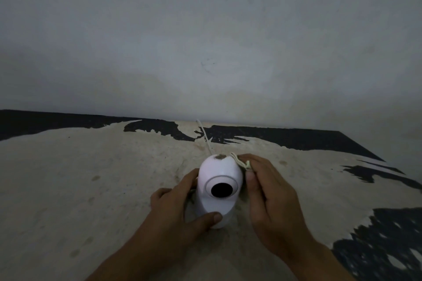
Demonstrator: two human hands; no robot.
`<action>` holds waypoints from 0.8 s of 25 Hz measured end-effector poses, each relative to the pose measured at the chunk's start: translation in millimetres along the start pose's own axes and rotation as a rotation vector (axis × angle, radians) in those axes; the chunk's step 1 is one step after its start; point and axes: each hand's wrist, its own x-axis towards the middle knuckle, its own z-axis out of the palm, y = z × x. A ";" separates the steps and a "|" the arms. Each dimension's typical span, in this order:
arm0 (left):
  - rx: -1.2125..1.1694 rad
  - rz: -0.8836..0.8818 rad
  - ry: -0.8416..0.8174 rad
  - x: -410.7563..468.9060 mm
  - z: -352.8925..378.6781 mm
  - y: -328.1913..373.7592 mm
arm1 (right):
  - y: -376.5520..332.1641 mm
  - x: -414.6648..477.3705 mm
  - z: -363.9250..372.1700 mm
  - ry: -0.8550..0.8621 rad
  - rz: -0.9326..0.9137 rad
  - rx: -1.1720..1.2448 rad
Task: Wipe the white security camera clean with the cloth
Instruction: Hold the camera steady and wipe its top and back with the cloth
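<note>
The white security camera point(218, 180) stands upright on a worn tabletop, its black lens facing me and a patch of grey dust on its top. My left hand point(180, 205) grips its lower body, thumb across the base. My right hand point(269, 196) presses a small pale cloth point(241, 161) against the camera's upper right side; only a bunched edge of the cloth shows between the fingers. A thin white cable point(205, 137) runs from behind the camera toward the wall.
The table surface point(91, 178) is beige with peeling black patches along the back and right. A grey wall point(205, 41) rises right behind the table. The table's right edge point(365, 146) slants away at the far right.
</note>
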 end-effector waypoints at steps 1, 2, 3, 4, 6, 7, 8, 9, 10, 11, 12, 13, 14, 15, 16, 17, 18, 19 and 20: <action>-0.001 -0.002 -0.003 0.1 -0.1 1.0 | -3.3 0.2 -0.3 0.005 0.013 0.018; -0.001 -0.013 -0.005 0.5 0.3 2.0 | -7.4 0.1 -0.6 0.015 -0.021 -0.002; -0.001 -0.030 -0.001 1.1 1.4 2.5 | -11.1 -0.6 -0.5 0.019 -0.094 -0.041; 0.001 -0.047 0.010 1.7 2.1 2.9 | -14.7 -1.5 -0.6 0.006 -0.185 -0.075; 0.008 -0.065 0.033 2.7 3.6 1.5 | -13.9 -3.0 -0.4 -0.043 -0.309 -0.113; 0.005 -0.055 0.035 2.5 3.7 0.9 | -11.5 -2.4 -0.4 -0.051 -0.300 -0.106; -0.001 -0.037 0.029 1.9 2.8 1.2 | -8.5 -1.3 -0.3 -0.040 -0.240 -0.083; -0.006 -0.017 0.020 1.1 1.6 1.0 | -5.4 0.2 -0.4 -0.020 -0.152 -0.042; -0.004 0.003 0.013 0.4 0.4 2.0 | -3.7 1.8 -1.0 -0.006 -0.058 0.014; 0.003 0.018 0.012 -0.4 -0.8 3.5 | -3.4 3.0 -1.5 0.001 0.013 0.065; 0.013 0.025 0.015 -1.1 -1.4 4.6 | -4.4 3.9 -1.5 0.006 0.044 0.097; 0.022 0.021 0.017 -1.2 -1.2 5.7 | -6.9 4.1 -1.4 0.012 0.037 0.106; 0.026 0.009 0.018 -0.8 -1.1 7.2 | -9.7 3.3 -0.5 0.019 -0.006 0.092; 0.025 -0.004 0.024 -0.5 -0.5 7.6 | -12.1 1.8 0.6 0.017 -0.073 0.060; 0.022 -0.009 0.031 -0.2 -0.1 8.3 | -12.4 -0.3 2.5 0.011 -0.140 0.019; 0.024 -0.010 0.033 0.1 0.5 7.6 | -10.8 -1.4 4.4 0.007 -0.175 -0.009; 0.028 -0.009 0.030 0.2 0.3 7.4 | -9.1 -1.2 5.3 0.010 -0.164 -0.015; 0.032 -0.013 0.022 0.6 0.0 7.1 | -8.6 -0.3 4.8 0.017 -0.127 -0.002; 0.035 -0.019 0.013 1.0 -0.5 7.7 | -8.5 0.1 3.2 0.028 -0.111 0.003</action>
